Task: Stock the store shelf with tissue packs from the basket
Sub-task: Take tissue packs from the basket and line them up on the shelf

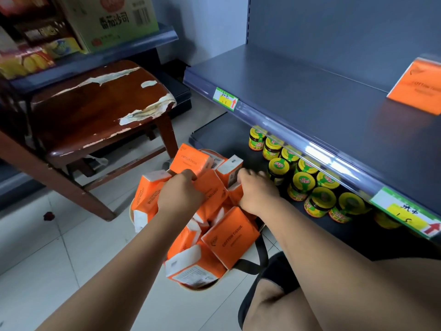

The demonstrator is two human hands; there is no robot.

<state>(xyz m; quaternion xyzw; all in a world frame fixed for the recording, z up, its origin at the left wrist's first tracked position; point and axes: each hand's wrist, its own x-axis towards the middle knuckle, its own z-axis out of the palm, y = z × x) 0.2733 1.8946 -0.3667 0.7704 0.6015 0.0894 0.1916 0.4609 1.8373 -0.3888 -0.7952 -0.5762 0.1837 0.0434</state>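
Note:
A basket point(201, 286) on the floor is piled with several orange and white tissue packs, one lying flat near me point(230, 237). My left hand point(180, 195) reaches into the pile and grips an orange pack point(211, 193) in the middle. My right hand point(256, 192) is at the basket's right side, fingers curled round another pack point(231, 172). One tissue pack point(417, 89) stands on the grey shelf point(310, 91) at the far right; the rest of that shelf is bare.
Several yellow-lidded jars point(303, 182) fill the lower shelf beside my right hand. A worn brown wooden stool point(100, 108) stands left of the basket. Price tags point(225, 99) sit on the shelf rail. My knee point(269, 304) is at the bottom, by the basket's strap.

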